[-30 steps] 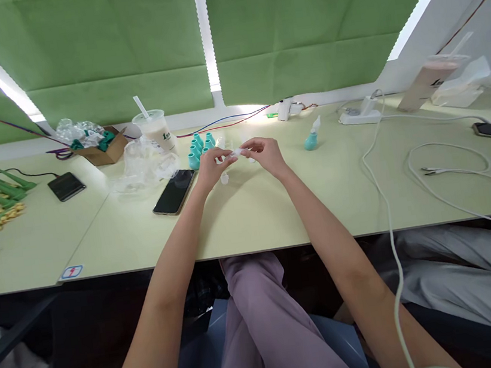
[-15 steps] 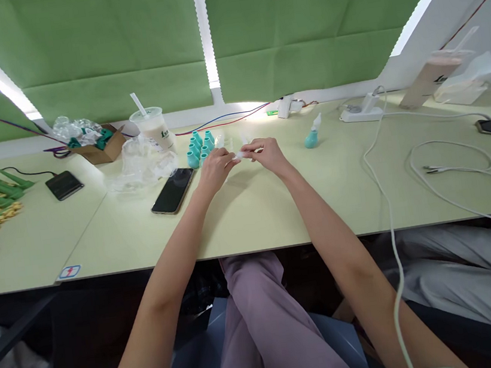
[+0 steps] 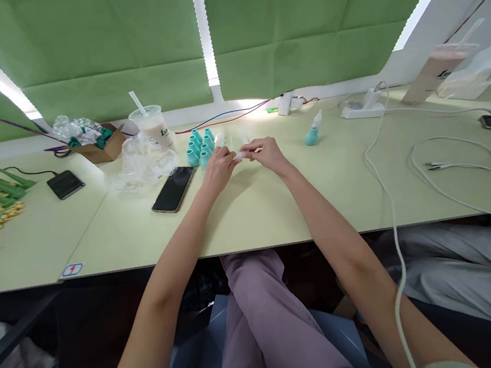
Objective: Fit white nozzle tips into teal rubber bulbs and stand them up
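purple trousers (image 3: 263,314) sit nearest, under the pale table's (image 3: 255,225) edge. a black phone (image 3: 174,190) lies left of the left hand (image 3: 219,168). that hand and the right hand (image 3: 266,154) pinch a small whitish piece (image 3: 239,156) between them. teal bulbs (image 3: 194,149) stand just beyond the left hand; farther back is a drink cup (image 3: 153,130).

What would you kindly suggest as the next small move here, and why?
Perhaps ease the left hand gently toward the right hand: both pinch a small whitish piece from opposite sides, though whether it is one part or two is too small to tell.
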Demonstrator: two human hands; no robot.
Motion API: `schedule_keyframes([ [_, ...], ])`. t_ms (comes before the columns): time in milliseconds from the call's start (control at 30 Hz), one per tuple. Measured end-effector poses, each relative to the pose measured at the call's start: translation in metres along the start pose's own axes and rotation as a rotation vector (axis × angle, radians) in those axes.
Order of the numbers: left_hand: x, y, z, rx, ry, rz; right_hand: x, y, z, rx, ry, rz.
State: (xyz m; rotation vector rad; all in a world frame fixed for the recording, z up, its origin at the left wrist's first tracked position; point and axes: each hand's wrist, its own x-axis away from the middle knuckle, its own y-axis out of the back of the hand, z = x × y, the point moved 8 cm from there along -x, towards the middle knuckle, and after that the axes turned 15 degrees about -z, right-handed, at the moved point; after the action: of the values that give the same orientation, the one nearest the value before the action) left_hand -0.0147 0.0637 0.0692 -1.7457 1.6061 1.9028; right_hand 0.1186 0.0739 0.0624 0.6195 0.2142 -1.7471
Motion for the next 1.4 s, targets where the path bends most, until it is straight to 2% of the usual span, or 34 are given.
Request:
schedule_keyframes([
  [267,0.0,0.006,0.002,-0.034,0.042,-0.048,0.001,0.001,0.014,0.02,0.034,-0.006],
  [433,-0.001,0.009,0.003,0.01,0.08,-0.052,0.002,-0.007,0.006,-0.011,-0.052,0.024],
  [500,-0.002,0.013,0.009,0.029,0.102,-0.061,0.001,-0.007,0.001,-0.021,-0.078,-0.003],
  [600,-0.005,0.029,0.034,-0.014,0.179,-0.157,-0.001,0.0,-0.006,-0.072,-0.131,-0.08],
  [733,0.0,0.058,0.085,-0.182,0.378,-0.326,-0.003,0.008,-0.013,-0.136,-0.171,-0.124],
  [867,0.01,0.06,0.117,-0.268,0.505,-0.238,-0.004,0.01,-0.016,-0.133,-0.181,-0.124],
  [1233,0.012,0.034,0.113,-0.23,0.438,-0.123,-0.001,0.004,-0.014,-0.069,-0.172,-0.096],
  [1300,0.012,0.033,0.114,-0.195,0.442,-0.134,0.0,0.004,-0.013,-0.069,-0.17,-0.089],
  [1400,0.008,0.039,0.112,-0.038,0.442,-0.214,0.0,0.004,-0.012,-0.08,-0.168,-0.087],
])
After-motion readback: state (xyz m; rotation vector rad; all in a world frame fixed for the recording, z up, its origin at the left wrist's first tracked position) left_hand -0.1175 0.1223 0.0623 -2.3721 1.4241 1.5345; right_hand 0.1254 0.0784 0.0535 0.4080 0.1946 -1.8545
